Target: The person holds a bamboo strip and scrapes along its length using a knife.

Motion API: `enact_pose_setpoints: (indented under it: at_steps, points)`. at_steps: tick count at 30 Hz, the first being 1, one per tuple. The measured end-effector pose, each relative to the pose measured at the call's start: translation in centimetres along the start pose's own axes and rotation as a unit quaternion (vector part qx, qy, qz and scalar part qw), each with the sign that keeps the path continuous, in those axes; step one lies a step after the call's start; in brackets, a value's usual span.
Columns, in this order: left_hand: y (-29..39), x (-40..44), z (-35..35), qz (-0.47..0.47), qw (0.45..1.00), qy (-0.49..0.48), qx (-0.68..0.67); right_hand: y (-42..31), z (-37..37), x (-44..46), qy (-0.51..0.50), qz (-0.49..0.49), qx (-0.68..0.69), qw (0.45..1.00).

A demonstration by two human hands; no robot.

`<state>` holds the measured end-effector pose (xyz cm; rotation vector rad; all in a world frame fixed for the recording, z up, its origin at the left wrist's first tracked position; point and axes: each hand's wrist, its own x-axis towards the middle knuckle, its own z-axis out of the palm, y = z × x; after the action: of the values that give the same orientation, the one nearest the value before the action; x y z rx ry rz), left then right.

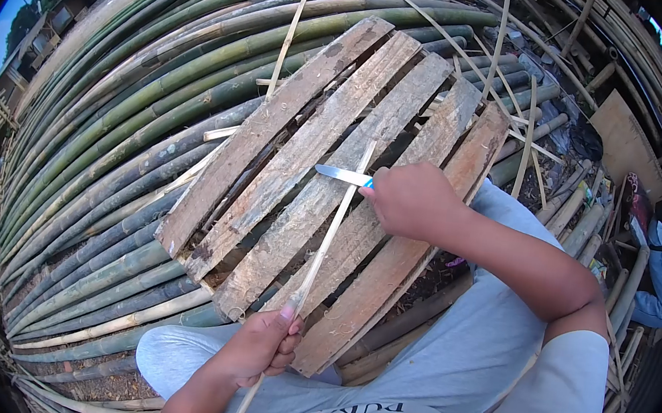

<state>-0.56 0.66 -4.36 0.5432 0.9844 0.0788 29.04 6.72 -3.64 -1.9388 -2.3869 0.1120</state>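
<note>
My right hand (416, 199) is closed round the handle of a knife (342, 175), its blade pointing left. The blade lies across a thin bamboo strip (329, 243), near the strip's upper end. Lower down, my left hand (264, 343) grips that same strip with the thumb along it, and the strip's tail runs on below the fist. Under both sits a slatted wooden pallet (298, 215), tilted in view, with fine shavings on its boards. My right fingers hide most of the knife's blue handle.
Long green bamboo poles (175, 73) lie side by side beyond and left of the pallet. Split strips (528, 138) lean and cross at the upper right. A flat board (629, 145) and blue cloth (656, 281) are at the far right. My legs (464, 317) border the pallet.
</note>
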Motion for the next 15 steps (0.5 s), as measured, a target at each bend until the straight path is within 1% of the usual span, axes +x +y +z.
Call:
enact_pose_setpoints:
  at_steps: [1, 3, 4, 7, 9, 11, 12, 13, 15]
  points:
    - [-0.1, 0.1, 0.1, 0.004, 1.000, -0.003, 0.002, -1.0, 0.2, -0.9, 0.003, 0.001, -0.004, 1.000]
    - [-0.5, 0.2, 0.0, 0.010, 1.000, 0.009, 0.014, -2.0, 0.7, -1.9, -0.038, -0.116, 0.065, 0.990]
    - [-0.3, 0.2, 0.0, 0.011, 1.000, 0.008, 0.018, -1.4, 0.5, -1.6, -0.034, -0.113, 0.064, 0.991]
    - [-0.3, -0.3, 0.2, 0.001, 1.000, 0.001, 0.008, 1.7, -0.2, 0.4, -0.029, 0.013, 0.013, 0.999]
    - [-0.1, -0.1, 0.1, 0.006, 1.000, 0.000, 0.000, 1.2, -0.4, 0.2, -0.046, 0.012, 0.005, 0.999]
    - [-0.4, -0.1, 0.1, 0.012, 1.000, 0.001, 0.006, -1.4, -0.2, -1.5, -0.075, -0.092, 0.056, 0.991]
    - [-0.5, -0.1, 0.1, 0.012, 1.000, 0.004, 0.011, -2.1, -0.3, -2.0, -0.114, -0.140, 0.075, 0.981]
    - [-0.4, -0.1, 0.1, 0.011, 1.000, 0.004, 0.014, -1.7, -0.2, -1.7, -0.112, -0.138, 0.075, 0.981]
    - [-0.6, -0.3, 0.1, 0.010, 1.000, 0.004, 0.004, 0.2, -0.4, -0.6, -0.043, 0.026, 0.030, 0.998]
